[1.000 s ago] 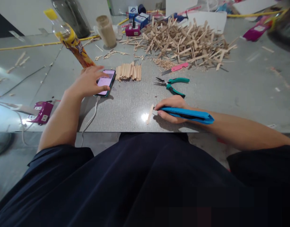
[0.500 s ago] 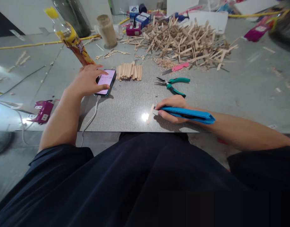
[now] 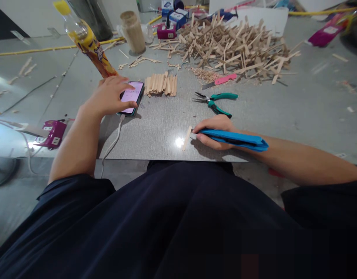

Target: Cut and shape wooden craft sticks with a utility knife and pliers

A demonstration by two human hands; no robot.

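Observation:
Fingers spread, my left hand rests over a lit phone with a timer-like display and a white cable plugged in. My right hand is closed around a blue utility knife. The knife's handle points right, and its tip is beside a single flat wooden stick lying near the table's front edge. Whether the blade touches the stick I cannot tell. Just beyond the right hand lie green-handled pliers with their jaws pointing left.
A stack of wooden sticks lies right of the phone. Behind are a big pile of cut sticks, a pink-handled saw blade, a jar and a tilted yellow-capped bottle. A purple power socket sits at left.
The camera view has shifted slightly, so the table items appear a little higher and further right. Both hands keep nearly the same pose, and the knife stays beside the stick.

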